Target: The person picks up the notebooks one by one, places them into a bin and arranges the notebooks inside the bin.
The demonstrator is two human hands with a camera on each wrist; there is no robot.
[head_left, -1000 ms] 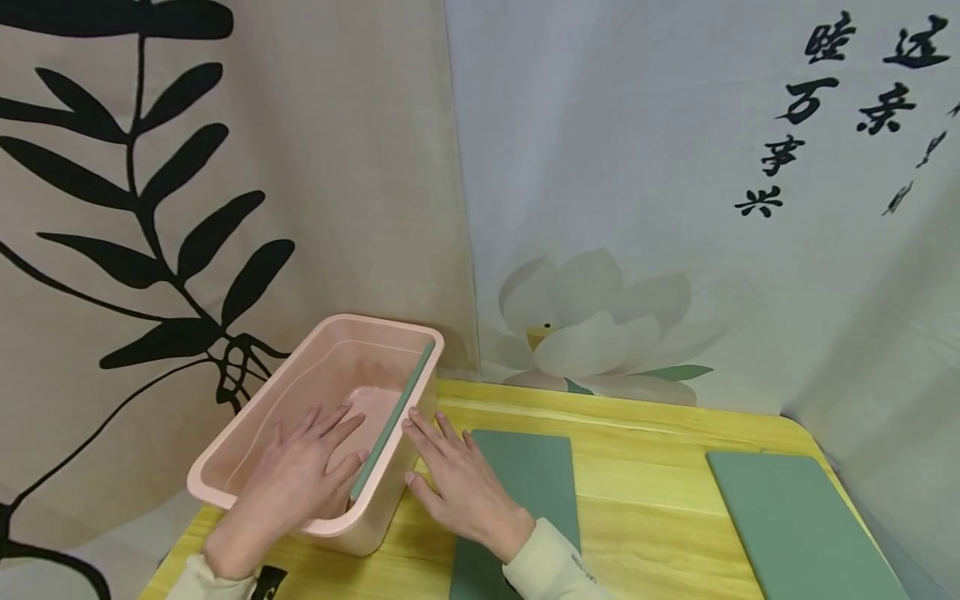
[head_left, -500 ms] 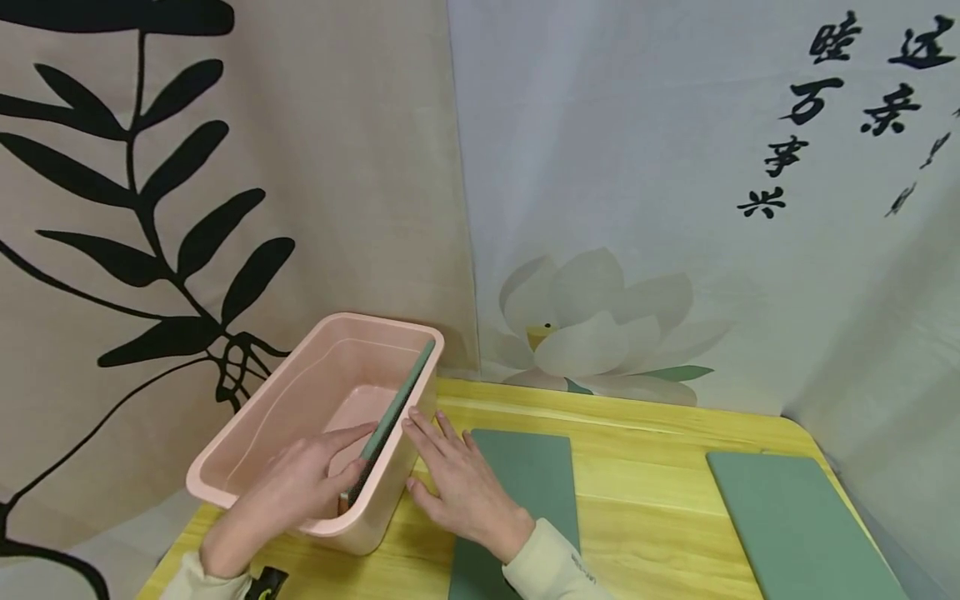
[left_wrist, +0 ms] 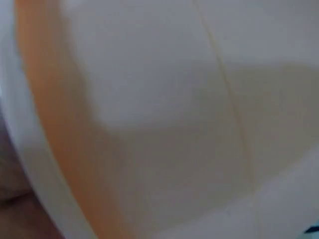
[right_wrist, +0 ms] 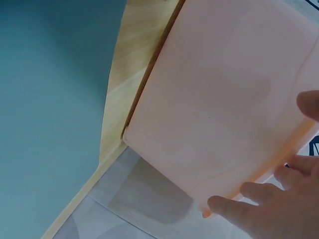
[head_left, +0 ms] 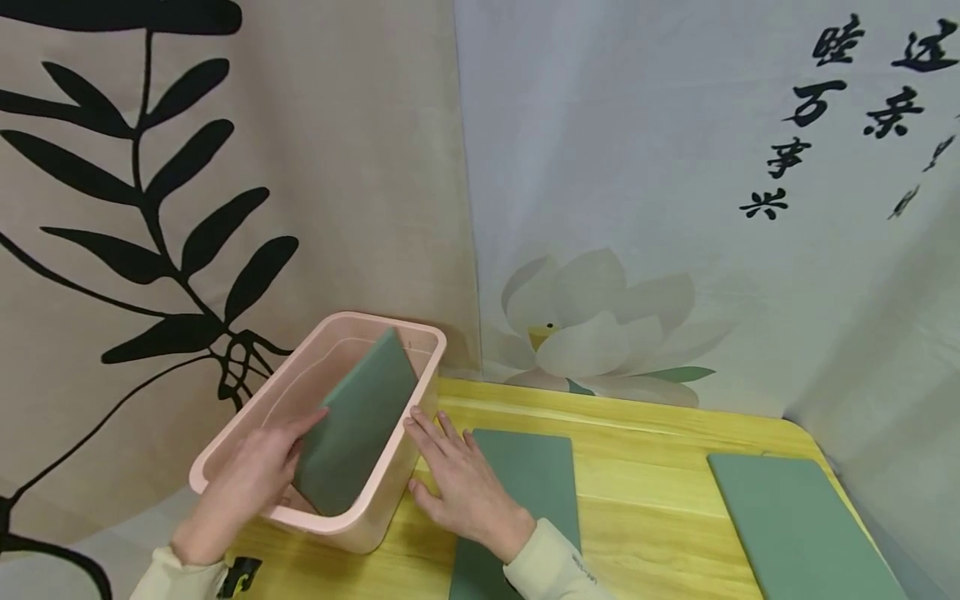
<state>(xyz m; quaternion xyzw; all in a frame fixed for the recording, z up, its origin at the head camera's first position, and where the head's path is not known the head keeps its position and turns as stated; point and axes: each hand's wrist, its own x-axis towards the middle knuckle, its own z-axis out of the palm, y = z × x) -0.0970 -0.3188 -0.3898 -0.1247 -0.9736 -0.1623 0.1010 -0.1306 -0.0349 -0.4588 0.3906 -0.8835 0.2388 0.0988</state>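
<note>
Grn bd now aslant in bin

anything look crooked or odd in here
The green panel in the pink bin leans at a slant, left hand at its edge; the middle panel and right panel lie flat on the table. No spill shows.

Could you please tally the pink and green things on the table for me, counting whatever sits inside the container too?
Pink bin: 1
Green boards: 3 (one inside the bin)
Total: 4
</note>
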